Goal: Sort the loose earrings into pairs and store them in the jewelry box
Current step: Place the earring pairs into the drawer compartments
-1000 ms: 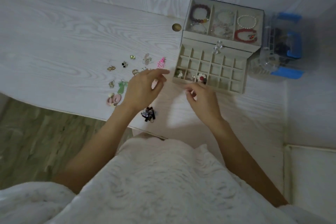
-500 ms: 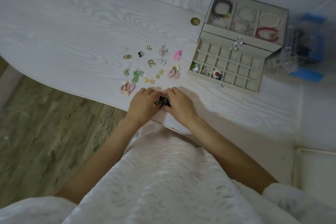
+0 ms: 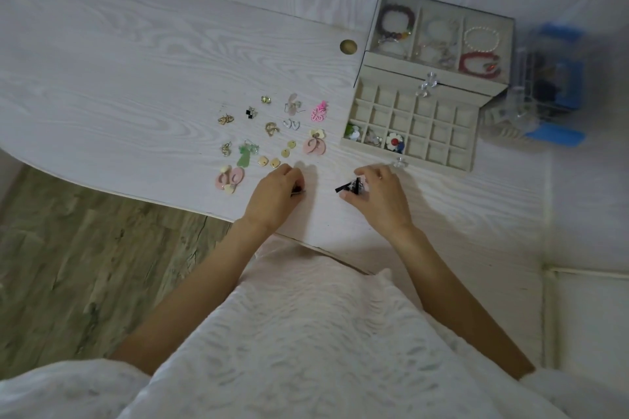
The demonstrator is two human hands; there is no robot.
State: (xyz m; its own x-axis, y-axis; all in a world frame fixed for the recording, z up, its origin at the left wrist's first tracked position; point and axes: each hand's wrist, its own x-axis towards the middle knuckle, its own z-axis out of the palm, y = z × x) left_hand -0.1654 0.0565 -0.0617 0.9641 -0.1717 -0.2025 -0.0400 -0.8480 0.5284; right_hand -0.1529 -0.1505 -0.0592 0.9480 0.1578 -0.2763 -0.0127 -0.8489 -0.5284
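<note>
The hands have parted, right hand (image 3: 381, 196) pinching a black earring (image 3: 352, 186), left hand (image 3: 276, 196) pinching something mostly hidden.

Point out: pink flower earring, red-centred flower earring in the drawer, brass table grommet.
pink flower earring (image 3: 319, 112), head view, petal cluster
red-centred flower earring (image 3: 394, 141), head view, red centre
brass table grommet (image 3: 348, 46), head view, disc middle

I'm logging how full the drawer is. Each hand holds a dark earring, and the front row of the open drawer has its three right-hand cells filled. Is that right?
Not quite: the filled cells are the three at the left end of the drawer's front row, not the right; the rest look empty. The head view shows it. The left hand and right hand do each hold a dark earring.
</note>
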